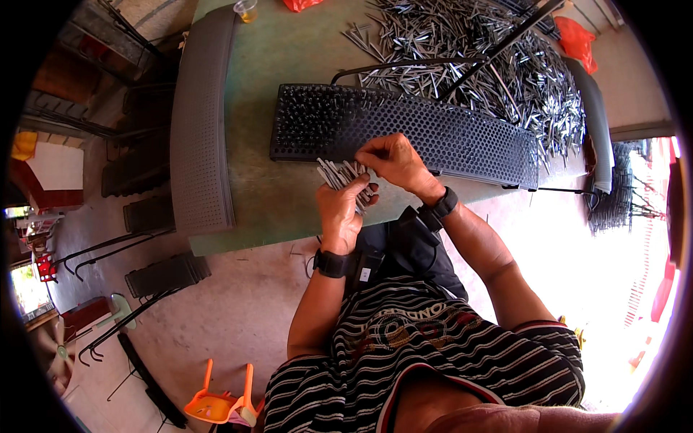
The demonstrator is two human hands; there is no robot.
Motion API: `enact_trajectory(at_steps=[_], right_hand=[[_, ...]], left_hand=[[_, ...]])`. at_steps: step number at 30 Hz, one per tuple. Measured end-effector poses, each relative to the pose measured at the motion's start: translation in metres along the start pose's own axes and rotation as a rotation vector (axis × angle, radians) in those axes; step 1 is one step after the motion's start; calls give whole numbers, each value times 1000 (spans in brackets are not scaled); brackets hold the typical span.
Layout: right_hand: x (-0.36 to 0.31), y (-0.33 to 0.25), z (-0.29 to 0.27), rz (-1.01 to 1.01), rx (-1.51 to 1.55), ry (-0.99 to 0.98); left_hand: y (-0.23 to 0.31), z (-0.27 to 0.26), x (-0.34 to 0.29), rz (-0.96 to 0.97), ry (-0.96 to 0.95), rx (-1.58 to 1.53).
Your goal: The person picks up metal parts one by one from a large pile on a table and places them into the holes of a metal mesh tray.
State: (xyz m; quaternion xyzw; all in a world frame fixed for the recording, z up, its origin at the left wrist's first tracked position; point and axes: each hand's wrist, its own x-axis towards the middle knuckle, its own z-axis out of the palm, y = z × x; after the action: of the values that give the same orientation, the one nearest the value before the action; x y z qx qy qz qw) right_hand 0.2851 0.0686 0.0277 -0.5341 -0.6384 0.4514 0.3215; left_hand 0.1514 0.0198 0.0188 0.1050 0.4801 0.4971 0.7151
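Fingers (359,189) of the left hand (339,213) are wrapped round a bundle of grey rods (339,173) mid-frame, long axes fanning upper left; right hand (395,160) pinches one just beside the black perforated panel (462,133) on the worktop (267,79).

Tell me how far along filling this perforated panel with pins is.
Done: the perforated panel's left end looks filled. In hand: the left hand holds a bundle of metal pins; the right hand works at the panel. Left: most holes, plus the big pin pile.
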Motion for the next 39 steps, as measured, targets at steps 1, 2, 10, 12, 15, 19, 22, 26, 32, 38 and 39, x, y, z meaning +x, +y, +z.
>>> enact_trajectory(at_steps=[1, 2, 10, 12, 15, 19, 22, 26, 32, 38, 39], right_hand=[[1, -1, 0, 31, 83, 68], [2, -2, -1, 61, 167, 134], [30, -8, 1, -201, 240, 542], [35, -4, 4, -227, 140, 548], [39, 4, 8, -269, -22, 507], [40, 7, 0, -430, -407, 391], [33, -3, -3, -539, -581, 396], [-24, -23, -20, -439, -503, 80], [-124, 76, -4, -474, -699, -562], [-134, 115, 25, -535, -1010, -530], [-134, 117, 29, -526, -1048, -550]], left_hand=[[-1, -1, 0, -10, 4, -12], [-1, -1, 0, 1, 10, -28], [3, -22, -5, 38, 93, -93], [4, -24, -6, 28, 99, -102], [5, -25, -9, 21, 115, -128], [6, -29, -8, 11, 124, -127], [5, -34, -2, -32, 134, -155], [14, -48, 0, 26, 85, -154], [0, -77, 41, 846, 264, 253], [-20, -84, 55, 1136, 392, 774], [-20, -84, 55, 1067, 398, 688]])
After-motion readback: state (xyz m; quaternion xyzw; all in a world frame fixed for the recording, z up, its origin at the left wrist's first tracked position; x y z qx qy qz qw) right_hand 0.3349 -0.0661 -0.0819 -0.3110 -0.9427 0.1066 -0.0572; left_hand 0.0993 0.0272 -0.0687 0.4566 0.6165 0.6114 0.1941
